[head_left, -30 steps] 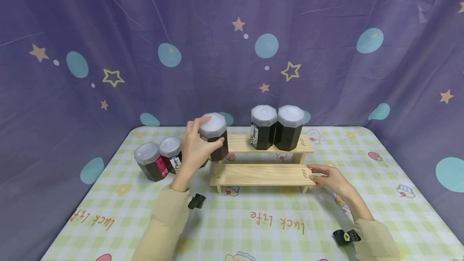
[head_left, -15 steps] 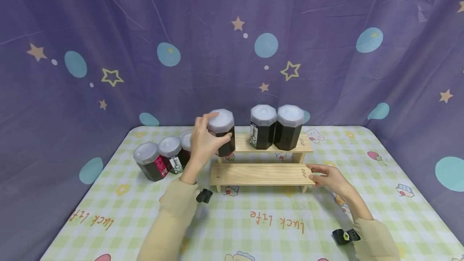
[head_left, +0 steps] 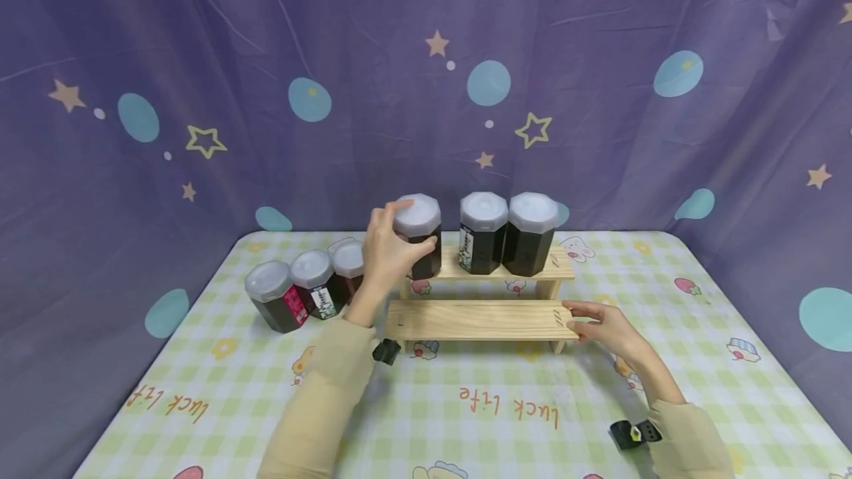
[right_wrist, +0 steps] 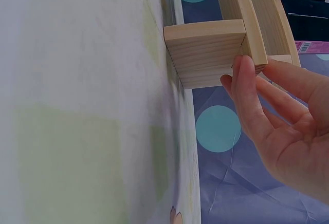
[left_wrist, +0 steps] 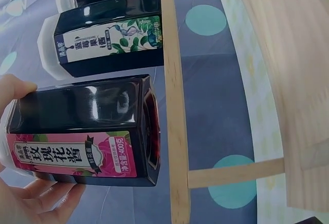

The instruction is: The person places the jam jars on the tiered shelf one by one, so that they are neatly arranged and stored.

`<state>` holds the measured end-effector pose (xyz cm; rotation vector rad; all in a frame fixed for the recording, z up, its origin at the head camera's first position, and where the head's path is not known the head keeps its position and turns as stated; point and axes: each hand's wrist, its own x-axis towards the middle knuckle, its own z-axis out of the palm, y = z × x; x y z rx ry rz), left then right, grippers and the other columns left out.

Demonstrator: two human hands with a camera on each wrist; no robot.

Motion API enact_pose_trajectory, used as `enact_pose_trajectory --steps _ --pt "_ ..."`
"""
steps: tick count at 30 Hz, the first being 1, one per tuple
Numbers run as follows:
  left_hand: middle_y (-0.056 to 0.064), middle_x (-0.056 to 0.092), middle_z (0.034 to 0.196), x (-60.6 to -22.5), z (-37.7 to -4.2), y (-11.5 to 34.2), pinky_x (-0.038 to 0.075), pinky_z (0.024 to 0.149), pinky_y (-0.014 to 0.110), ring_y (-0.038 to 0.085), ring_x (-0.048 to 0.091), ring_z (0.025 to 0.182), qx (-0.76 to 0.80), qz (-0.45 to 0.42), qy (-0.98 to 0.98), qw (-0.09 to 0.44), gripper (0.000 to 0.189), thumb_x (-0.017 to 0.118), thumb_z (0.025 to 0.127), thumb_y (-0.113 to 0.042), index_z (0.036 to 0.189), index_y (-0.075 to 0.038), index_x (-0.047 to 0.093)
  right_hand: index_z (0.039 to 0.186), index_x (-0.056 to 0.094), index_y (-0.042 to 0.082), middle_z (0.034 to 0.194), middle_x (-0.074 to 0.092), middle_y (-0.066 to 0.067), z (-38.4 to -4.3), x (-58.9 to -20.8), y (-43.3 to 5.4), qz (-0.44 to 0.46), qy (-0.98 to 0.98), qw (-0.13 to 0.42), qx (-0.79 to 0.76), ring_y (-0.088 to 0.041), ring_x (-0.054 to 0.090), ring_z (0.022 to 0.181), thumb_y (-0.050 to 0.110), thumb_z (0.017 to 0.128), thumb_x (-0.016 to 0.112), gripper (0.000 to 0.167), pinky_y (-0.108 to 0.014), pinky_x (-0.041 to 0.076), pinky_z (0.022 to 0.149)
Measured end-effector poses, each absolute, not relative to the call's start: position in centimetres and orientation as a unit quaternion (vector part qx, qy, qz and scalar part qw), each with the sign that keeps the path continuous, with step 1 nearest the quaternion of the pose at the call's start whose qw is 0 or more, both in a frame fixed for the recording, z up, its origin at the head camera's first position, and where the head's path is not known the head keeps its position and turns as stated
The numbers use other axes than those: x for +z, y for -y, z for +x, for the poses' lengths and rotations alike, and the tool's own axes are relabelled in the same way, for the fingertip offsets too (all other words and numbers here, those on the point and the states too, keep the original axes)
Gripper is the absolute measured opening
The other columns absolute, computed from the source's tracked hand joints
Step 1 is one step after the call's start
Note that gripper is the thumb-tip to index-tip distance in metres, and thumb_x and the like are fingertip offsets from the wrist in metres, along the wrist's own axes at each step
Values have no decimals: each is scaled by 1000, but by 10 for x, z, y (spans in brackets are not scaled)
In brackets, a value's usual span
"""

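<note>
My left hand (head_left: 388,251) grips a dark eight-sided jam jar (left_wrist: 82,111) by its white lid end, the thumb on one side and fingers on the other. A pink label faces the left wrist view. The jar is upright over the left end of the upper step of a two-step wooden rack (head_left: 475,320), its base slightly apart from the board. Two similar jars, one middle jar (head_left: 483,235) and one right jar (head_left: 530,235), stand side by side on that step. My right hand (head_left: 606,329) pinches the right end of the lower step between thumb and fingers.
Left of the rack, three more white-lidded jars stand in a row: an outer jar (head_left: 276,298), a centre jar (head_left: 316,283) and an inner jar (head_left: 349,265), partly behind my left arm. A checked cloth (head_left: 492,442) covers the table; a purple curtain (head_left: 373,50) hangs behind.
My left hand has carried the pink-labelled jar rightward and back, over the upper step's left end. The inner jar on the table has come into view. My right hand stays put.
</note>
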<state>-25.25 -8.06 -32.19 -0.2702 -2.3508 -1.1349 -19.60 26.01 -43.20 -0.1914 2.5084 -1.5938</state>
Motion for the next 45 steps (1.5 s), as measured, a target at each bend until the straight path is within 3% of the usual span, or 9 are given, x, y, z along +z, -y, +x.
enact_pose_trajectory --steps 23,32,45 --pt "13 46 101 -328 -265 68 46 62 36 21 52 73 -419 -97 863 266 59 76 64 -30 117 -18 51 127 42 -8 122 42 -33 -199 -435 -257 -57 -838 81 -536 -20 61 83 14 85 58 49 -35 51 67" --pt "14 45 103 -330 -267 62 45 66 40 27 50 85 -424 -94 863 258 58 75 65 -30 117 -18 51 127 41 -7 123 41 -33 -198 -434 -257 -56 -834 83 -543 -21 61 84 14 86 58 49 -36 51 68" --pt "14 44 107 -332 -268 61 45 63 31 20 53 73 -430 -101 866 235 61 76 67 -32 121 -18 49 127 42 -7 122 42 -33 -198 -435 -260 -56 -842 77 -531 -21 61 85 16 85 58 50 -34 51 67"
